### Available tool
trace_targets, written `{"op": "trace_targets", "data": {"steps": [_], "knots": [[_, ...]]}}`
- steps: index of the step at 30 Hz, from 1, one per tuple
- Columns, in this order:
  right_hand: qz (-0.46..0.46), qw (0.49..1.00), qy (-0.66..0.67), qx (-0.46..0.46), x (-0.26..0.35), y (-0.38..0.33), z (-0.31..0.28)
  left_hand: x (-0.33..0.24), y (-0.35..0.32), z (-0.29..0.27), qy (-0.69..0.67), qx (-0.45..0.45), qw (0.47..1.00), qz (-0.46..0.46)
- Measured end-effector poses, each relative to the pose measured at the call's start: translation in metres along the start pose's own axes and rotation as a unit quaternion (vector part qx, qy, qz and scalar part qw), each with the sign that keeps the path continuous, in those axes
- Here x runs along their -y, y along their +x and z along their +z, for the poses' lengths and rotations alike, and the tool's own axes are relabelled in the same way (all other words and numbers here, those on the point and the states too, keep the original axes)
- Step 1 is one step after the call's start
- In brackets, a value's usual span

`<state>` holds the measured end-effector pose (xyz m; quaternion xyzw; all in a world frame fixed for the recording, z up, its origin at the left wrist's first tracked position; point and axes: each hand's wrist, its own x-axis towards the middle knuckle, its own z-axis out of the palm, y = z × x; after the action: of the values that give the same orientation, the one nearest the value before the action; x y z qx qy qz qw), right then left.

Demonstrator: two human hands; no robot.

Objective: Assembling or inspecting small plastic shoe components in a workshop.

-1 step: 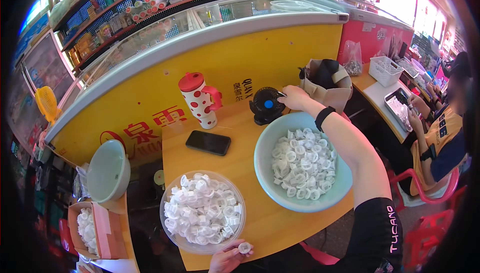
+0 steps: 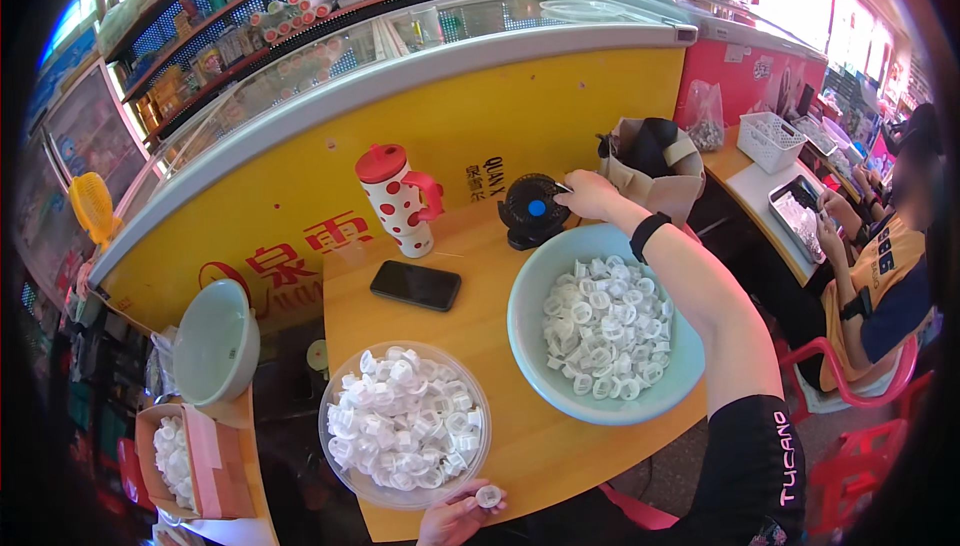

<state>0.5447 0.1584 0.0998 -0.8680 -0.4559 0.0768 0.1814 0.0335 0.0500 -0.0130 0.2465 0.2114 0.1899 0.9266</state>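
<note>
At the table's near edge, my left hand pinches a small round translucent plastic piece. Just beyond it stands a clear round tub heaped with white plastic pieces. My right arm stretches over a pale green basin, which holds many translucent plastic pieces. Past the basin's far rim, my right hand has its fingers closed at the right edge of a small black desk fan with a blue centre. Part of that grip is hidden by the hand itself.
On the wooden table are a black phone, a red-dotted tumbler and a beige bag. A yellow freezer side borders the far edge. An empty-looking basin and cardboard box stand left. Another person sits right.
</note>
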Motion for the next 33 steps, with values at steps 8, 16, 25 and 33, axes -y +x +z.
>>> {"op": "trace_targets", "data": {"steps": [8,16,25,33], "knots": [[-0.027,0.997,0.024,-0.062,-0.006,-0.003,0.001,0.003,-0.005,-0.008,0.012,-0.007,1.000,-0.022],[-0.061,0.990,-0.120,-0.039,0.006,-0.086,-0.084,0.012,-0.004,-0.017,-0.004,0.048,0.998,0.036],[-0.254,0.938,0.025,0.237,0.063,-0.318,-0.066,0.024,-0.020,0.010,-0.017,0.072,0.992,0.100],[-0.270,0.891,0.304,0.203,0.123,-0.405,0.010,0.018,-0.043,0.036,-0.092,0.051,0.985,0.135]]}}
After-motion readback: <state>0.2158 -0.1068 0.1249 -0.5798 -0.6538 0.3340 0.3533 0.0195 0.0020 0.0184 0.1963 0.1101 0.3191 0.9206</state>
